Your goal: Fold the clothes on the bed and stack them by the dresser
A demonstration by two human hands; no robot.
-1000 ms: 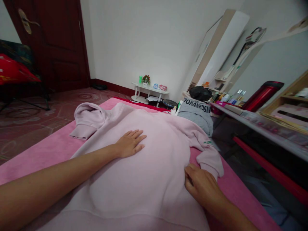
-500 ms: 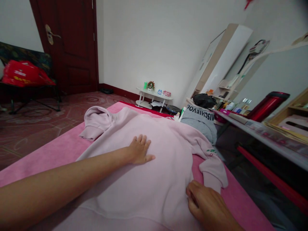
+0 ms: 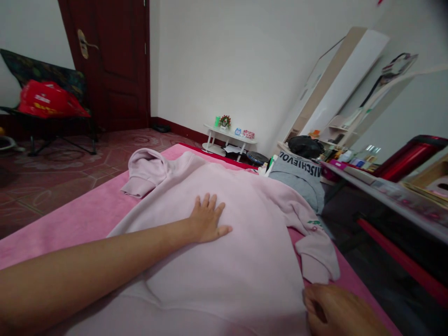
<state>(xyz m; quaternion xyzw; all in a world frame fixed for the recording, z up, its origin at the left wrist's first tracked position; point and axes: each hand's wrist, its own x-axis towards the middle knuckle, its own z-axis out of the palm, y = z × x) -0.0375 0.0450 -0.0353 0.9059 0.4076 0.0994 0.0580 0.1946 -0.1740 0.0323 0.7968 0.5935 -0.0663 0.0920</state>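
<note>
A pale pink sweatshirt (image 3: 245,252) lies spread over a brighter pink bed cover (image 3: 84,210). Its left sleeve is bent, with the cuff folded back toward me; the right sleeve carries a small green print and hangs toward the cover's right side. My left hand (image 3: 209,221) rests flat on the middle of the sweatshirt, fingers spread. At the lower right, my right hand (image 3: 338,308) pinches the sweatshirt's side edge near the hem. Its fingertips are partly hidden behind the hand.
A grey garment with dark lettering (image 3: 297,175) sits past the right sleeve, beside a dressing table (image 3: 388,196) crowded with bottles. A folding chair (image 3: 70,79) holding a red bag (image 3: 52,100) stands by the dark red door (image 3: 115,60). A low white table (image 3: 229,135) is by the wall.
My right hand has drawn the sweatshirt's side edge outward to the right, and the creases there have smoothed out. My left hand stays pressed on the cloth. The view has shifted slightly left.
</note>
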